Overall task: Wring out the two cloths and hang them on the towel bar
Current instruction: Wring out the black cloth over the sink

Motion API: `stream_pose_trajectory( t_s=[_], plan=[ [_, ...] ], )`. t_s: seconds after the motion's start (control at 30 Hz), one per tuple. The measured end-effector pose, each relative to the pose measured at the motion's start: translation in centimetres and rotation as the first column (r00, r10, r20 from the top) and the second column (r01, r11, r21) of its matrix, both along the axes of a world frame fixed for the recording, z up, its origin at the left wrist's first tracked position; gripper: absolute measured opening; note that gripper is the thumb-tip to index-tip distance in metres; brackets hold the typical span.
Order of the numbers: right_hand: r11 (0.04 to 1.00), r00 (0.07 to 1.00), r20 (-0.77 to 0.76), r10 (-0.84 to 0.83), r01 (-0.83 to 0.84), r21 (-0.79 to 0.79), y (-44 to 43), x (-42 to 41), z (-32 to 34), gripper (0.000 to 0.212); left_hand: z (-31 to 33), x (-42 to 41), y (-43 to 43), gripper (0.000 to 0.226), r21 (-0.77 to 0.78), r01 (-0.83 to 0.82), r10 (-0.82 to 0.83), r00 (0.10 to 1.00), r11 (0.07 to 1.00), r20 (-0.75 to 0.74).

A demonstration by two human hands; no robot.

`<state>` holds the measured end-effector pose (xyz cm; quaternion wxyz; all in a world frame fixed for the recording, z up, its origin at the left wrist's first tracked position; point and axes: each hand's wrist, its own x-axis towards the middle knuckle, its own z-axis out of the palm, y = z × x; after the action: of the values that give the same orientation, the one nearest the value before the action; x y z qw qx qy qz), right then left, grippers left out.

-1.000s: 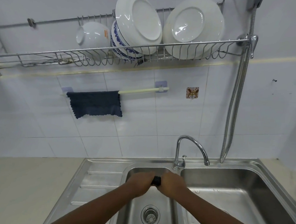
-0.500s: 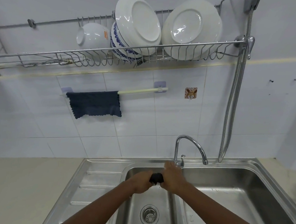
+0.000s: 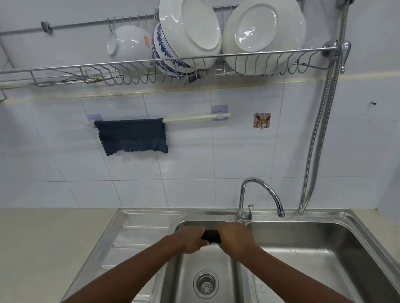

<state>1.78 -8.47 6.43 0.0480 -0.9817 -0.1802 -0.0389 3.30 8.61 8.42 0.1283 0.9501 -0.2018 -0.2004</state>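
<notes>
Over the left basin of a steel sink, a person's left hand and right hand each hold a clenched grip on one dark cloth, bunched into a tight roll. Only a short stretch of it shows between the two fists, the ends hidden inside them, just in front of the tap. A second dark blue cloth hangs draped over the left end of the pale towel bar on the tiled wall, beneath a wire dish rack holding plates.
</notes>
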Motion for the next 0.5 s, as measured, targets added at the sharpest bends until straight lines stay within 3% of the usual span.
stream_pose_trajectory(
  t_s=[0.17,0.27,0.37,0.5],
  plan=[
    [0.996,0.987,-0.148,-0.064,0.071,0.047,0.8,-0.1,0.4,0.018,-1.8,-1.1,-0.1,0.017,0.122,-0.043,0.001,0.947,0.992,0.321],
    [0.961,0.928,-0.363,-0.082,0.171,0.219,1.0,0.1,0.4,0.013,-2.0,-1.1,0.0,0.018,0.123,-0.024,-0.026,0.922,0.992,0.387],
    [0.850,0.825,-0.563,-0.044,0.327,0.413,1.0,0.3,0.4,0.021,-1.8,-1.1,0.1,0.017,0.128,0.013,-0.069,0.894,0.992,0.442],
    [0.752,0.725,-0.688,0.029,0.437,0.494,0.9,-0.2,0.2,0.014,-2.1,-1.0,0.5,0.017,0.117,0.058,-0.108,0.870,0.991,0.482]
  ],
)
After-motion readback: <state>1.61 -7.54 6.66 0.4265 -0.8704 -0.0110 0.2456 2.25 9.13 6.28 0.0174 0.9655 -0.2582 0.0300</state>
